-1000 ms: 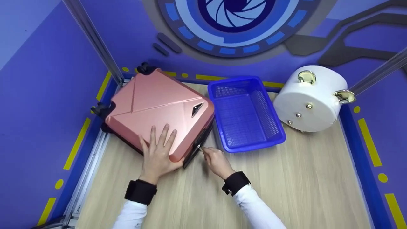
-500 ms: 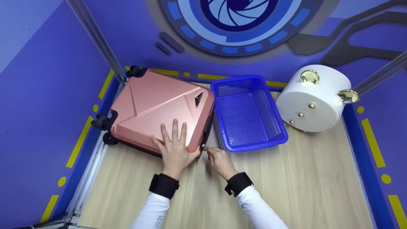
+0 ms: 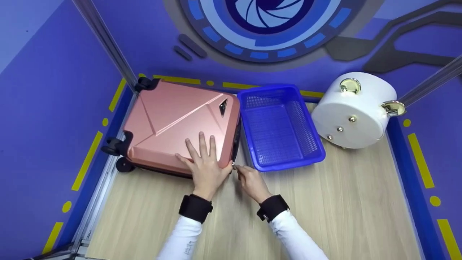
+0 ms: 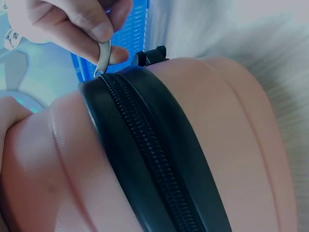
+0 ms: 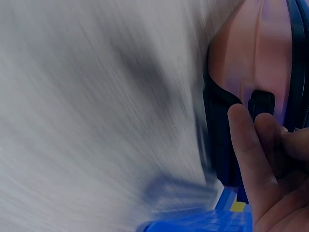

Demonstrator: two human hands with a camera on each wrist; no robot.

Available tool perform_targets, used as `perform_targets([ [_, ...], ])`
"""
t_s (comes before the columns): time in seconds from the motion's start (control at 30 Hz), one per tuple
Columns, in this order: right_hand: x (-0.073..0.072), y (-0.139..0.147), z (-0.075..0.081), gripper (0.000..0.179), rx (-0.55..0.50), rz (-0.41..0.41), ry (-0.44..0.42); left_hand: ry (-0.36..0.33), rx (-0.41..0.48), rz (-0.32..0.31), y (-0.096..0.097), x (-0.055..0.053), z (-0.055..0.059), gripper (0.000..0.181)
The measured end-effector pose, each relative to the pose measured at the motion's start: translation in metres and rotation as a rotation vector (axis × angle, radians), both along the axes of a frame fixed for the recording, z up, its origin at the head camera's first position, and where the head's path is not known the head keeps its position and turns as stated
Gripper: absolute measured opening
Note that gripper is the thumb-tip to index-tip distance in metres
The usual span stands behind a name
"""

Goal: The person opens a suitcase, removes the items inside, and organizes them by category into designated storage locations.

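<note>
Step in hand seems to be running the zipper [image 4: 149, 145] of the suitcase [image 3: 173, 112], lying at 9 o'clock in head view: left hand [image 3: 206, 173] spread flat on it, right hand [image 3: 251, 183] pinching the pull tab [image 4: 104, 58]; next move likely calls for steady tension.

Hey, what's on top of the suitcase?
The spread left hand and a dark triangular badge. Whatever that hand covers on the suitcase is hidden, so I can't tell.

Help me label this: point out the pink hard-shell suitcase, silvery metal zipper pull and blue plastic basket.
Suitcase [image 3: 177, 112], head view: upper face.
Zipper pull [image 4: 104, 58], left wrist view: exposed tab.
Basket [image 3: 288, 165], head view: near rim.
</note>
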State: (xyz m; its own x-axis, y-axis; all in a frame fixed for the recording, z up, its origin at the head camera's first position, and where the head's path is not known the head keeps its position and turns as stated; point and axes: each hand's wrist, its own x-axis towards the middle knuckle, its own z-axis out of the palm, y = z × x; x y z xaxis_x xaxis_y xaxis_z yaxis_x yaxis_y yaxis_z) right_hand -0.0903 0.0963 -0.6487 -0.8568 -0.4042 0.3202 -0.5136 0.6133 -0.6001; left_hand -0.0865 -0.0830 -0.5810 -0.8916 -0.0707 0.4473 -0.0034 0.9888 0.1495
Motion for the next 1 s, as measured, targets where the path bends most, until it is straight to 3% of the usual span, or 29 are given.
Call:
perform_targets([
  [0.17, -0.002, 0.000, 0.002, 0.024, 0.005, 0.012, -0.029, -0.066, 0.029, -0.092, -0.015, 0.004, 0.005, 0.118],
  [0.27, -0.003, 0.002, 0.004, 0.024, 0.000, 0.016, -0.041, -0.126, 0.002, -0.158, -0.027, 0.005, 0.011, 0.120],
  [0.43, -0.003, 0.004, 0.004, 0.024, -0.013, 0.019, -0.047, -0.245, -0.024, -0.299, -0.052, 0.002, 0.021, 0.121],
  [0.53, -0.003, 0.004, 0.003, 0.024, -0.009, 0.021, -0.047, -0.273, -0.040, -0.382, -0.069, -0.002, 0.025, 0.121],
  [0.63, -0.002, 0.004, 0.003, 0.024, 0.015, 0.017, -0.039, -0.245, -0.063, -0.441, -0.083, -0.007, 0.024, 0.118],
  [0.77, -0.002, 0.003, 0.003, 0.022, 0.029, 0.011, -0.028, -0.157, -0.090, -0.484, -0.094, -0.011, 0.017, 0.115],
  [1.0, 0.001, 0.001, -0.002, 0.022, 0.000, 0.008, 0.005, -0.008, -0.103, -0.494, -0.095, -0.014, 0.005, 0.115],
])
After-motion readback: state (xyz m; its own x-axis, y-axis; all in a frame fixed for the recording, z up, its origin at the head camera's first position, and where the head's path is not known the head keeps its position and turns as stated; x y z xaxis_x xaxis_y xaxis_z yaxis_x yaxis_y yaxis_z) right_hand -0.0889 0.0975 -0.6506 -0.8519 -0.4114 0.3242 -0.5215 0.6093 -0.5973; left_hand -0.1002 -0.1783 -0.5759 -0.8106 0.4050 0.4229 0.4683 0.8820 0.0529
